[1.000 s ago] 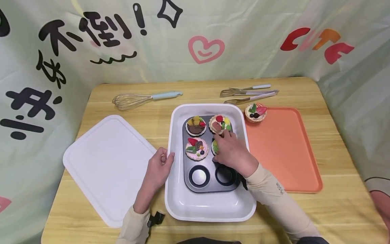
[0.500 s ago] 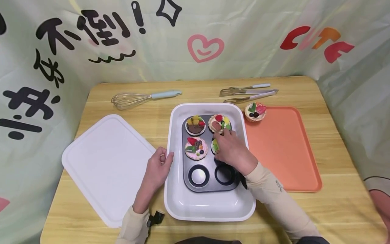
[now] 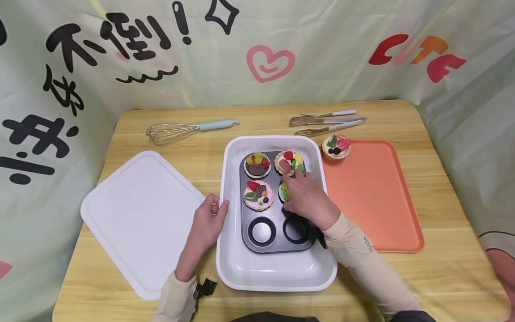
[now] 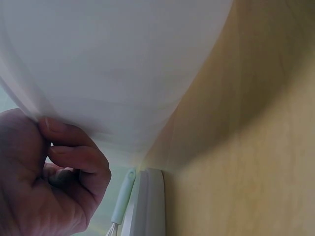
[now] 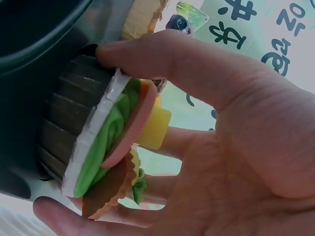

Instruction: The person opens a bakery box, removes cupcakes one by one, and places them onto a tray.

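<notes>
In the head view a grey muffin tin (image 3: 262, 213) lies inside a deep white tray (image 3: 277, 285). My right hand (image 3: 311, 199) holds a green-cream tart (image 3: 284, 192) at the tin's middle right cup. The right wrist view shows thumb and fingers about that tart (image 5: 81, 110), whose dark ribbed case is tilted and partly in the cup. Three other tarts sit in the tin: a chocolate one (image 3: 257, 168), a fruit one (image 3: 287, 163) and a pink one (image 3: 258, 196). My left hand (image 3: 208, 223) pinches the white tray's left rim, fingers curled.
A flat white tray (image 3: 137, 223) lies left, and an orange tray (image 3: 374, 201) right, with a berry tart (image 3: 335, 147) at its far left corner. Behind are a whisk (image 3: 189, 129) and several metal utensils (image 3: 327, 123). Two front tin cups (image 3: 262, 231) hold nothing.
The right hand's fingers have shifted slightly about the green-cream tart, which stays at the same cup. My left hand keeps its place on the rim. The head view has drifted slightly.
</notes>
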